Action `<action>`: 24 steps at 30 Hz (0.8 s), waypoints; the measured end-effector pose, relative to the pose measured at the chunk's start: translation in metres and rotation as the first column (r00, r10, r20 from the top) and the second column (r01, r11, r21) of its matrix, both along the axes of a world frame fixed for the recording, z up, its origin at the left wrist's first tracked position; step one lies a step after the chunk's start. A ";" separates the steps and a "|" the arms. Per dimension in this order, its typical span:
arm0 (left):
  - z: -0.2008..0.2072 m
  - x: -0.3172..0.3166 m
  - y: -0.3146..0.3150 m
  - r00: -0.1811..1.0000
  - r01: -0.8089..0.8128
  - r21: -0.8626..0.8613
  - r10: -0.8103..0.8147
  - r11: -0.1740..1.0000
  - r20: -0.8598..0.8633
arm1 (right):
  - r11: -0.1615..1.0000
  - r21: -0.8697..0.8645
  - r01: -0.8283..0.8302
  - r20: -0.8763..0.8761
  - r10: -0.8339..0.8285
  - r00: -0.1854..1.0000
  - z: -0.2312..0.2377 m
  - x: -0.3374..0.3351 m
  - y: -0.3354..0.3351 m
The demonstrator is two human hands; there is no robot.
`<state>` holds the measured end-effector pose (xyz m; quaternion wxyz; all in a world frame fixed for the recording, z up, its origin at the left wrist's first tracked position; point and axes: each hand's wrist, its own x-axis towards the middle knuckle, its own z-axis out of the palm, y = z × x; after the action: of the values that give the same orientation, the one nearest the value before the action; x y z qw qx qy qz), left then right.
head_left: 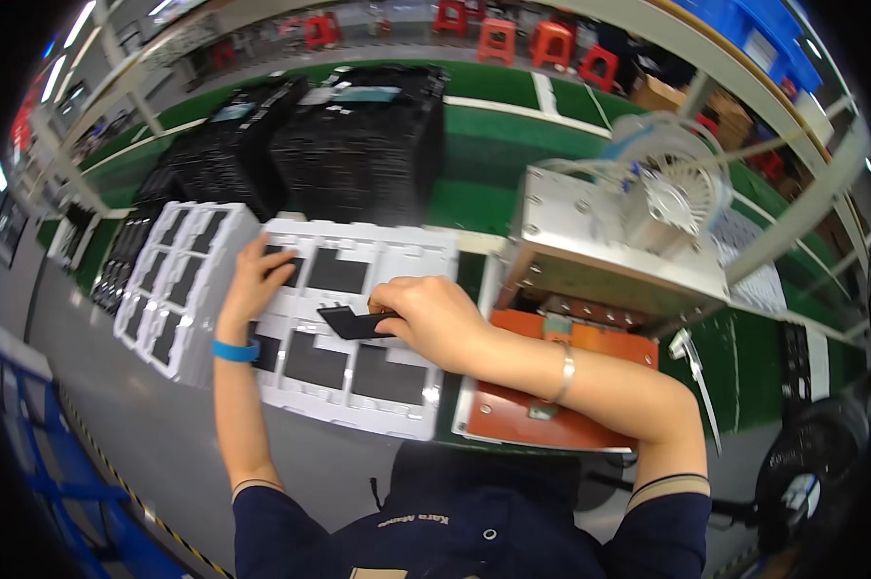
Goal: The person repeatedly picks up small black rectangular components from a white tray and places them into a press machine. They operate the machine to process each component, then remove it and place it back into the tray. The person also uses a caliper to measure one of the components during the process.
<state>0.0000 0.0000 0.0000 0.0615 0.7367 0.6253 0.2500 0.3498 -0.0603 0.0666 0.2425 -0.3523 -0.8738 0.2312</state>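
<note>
A white plastic tray (pixel 300 409) with moulded compartments lies in front of me, and several compartments hold flat black pieces (pixel 339 271). My left hand (pixel 254 280), with a blue band at its wrist, rests on the tray's far left part. Its fingers are apart over a black piece in the corner compartment. Above the middle of the tray, my right hand (pixel 426 314) grips a thin black angular piece (pixel 348 322) between thumb and fingers. That piece is tilted and clear of the tray; its other end is hidden by the hand.
A stack of white trays (pixel 204 289) with black pieces stands on the left. Behind are tall stacks of black trays (pixel 358 145). To the right is a metal press-like machine (pixel 590 241) over an orange-brown plate (pixel 512 410), with a silver handled tool (pixel 691 367) beyond it.
</note>
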 end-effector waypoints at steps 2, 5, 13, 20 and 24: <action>-0.002 0.009 0.012 0.999 0.011 0.028 -0.012 1.000 0.047 | 0.999 0.009 0.049 -0.131 -0.047 0.990 0.028 0.034 -0.028; 0.005 0.032 -0.007 0.992 0.020 0.172 -0.041 0.985 0.121 | 0.949 -0.252 0.191 -0.246 -0.253 0.936 0.050 0.133 -0.089; 0.100 0.207 -0.071 0.798 0.560 0.479 -0.596 0.676 -0.091 | 0.729 -0.365 0.579 0.023 -0.614 0.789 0.026 0.213 -0.148; 0.060 0.297 -0.123 0.280 0.959 0.071 -0.954 0.273 -0.111 | 0.818 0.193 0.542 -0.018 -0.550 0.835 -0.005 0.189 -0.133; 0.051 0.304 -0.126 0.226 0.974 -0.010 -0.971 0.227 -0.082 | 0.874 0.243 0.420 -0.023 -0.428 0.904 -0.014 0.184 -0.127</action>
<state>0.3043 -0.1258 0.0510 0.1658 0.9750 0.0286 0.1449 0.5339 -0.1873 0.0530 0.3147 -0.5065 -0.8007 0.0584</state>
